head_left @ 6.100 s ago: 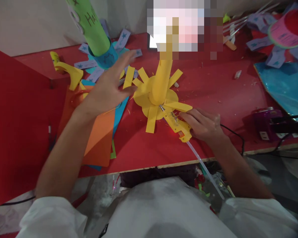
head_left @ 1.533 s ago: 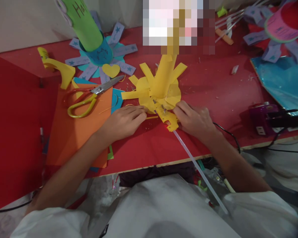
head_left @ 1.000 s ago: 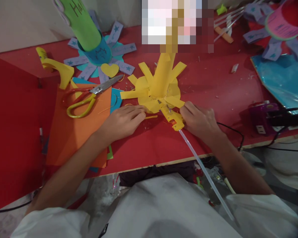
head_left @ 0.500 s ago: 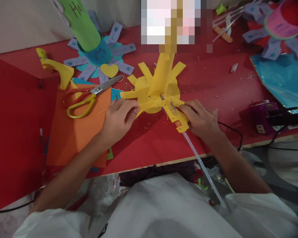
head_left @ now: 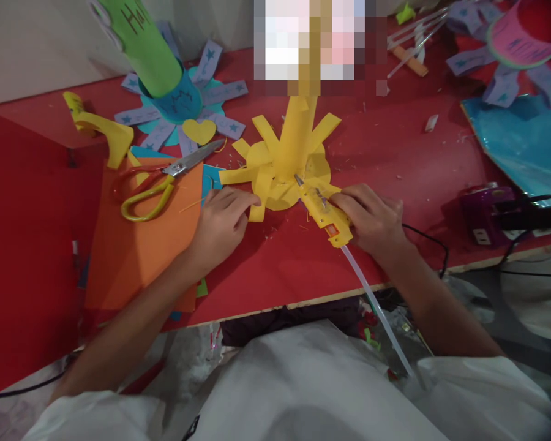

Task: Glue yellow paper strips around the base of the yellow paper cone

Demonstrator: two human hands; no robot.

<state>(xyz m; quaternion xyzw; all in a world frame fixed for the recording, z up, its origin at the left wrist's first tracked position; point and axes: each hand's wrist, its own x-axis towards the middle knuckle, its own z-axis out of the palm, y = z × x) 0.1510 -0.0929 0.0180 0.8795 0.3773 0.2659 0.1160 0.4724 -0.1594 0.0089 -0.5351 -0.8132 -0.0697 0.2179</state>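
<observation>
A yellow paper flower base (head_left: 280,193) with strips around its edge lies on the red table, a yellow paper tube (head_left: 298,138) standing at its middle. The tube's upper part is blurred out. My right hand (head_left: 371,220) is wrapped around a yellow glue gun (head_left: 324,211); its metal nozzle points at the foot of the tube. A long clear glue stick (head_left: 374,303) sticks out of the gun's back. At the flower's front left, my left hand (head_left: 223,226) is closed, fingers curled, its fingertips at the edge of a yellow paper strip (head_left: 257,212).
Scissors (head_left: 165,177) lie on orange paper (head_left: 149,245) at left, beside a yellow paper heart (head_left: 199,131). A green tube craft (head_left: 149,52) stands behind. At right are a blue plastic-covered sheet (head_left: 523,147), a purple power box (head_left: 482,214) and a pink craft (head_left: 523,37).
The scissors, under or in my left hand earlier, now lie on the paper. My left hand has drawn the front strip leftward. The glue gun's nozzle has shifted toward the tube's foot.
</observation>
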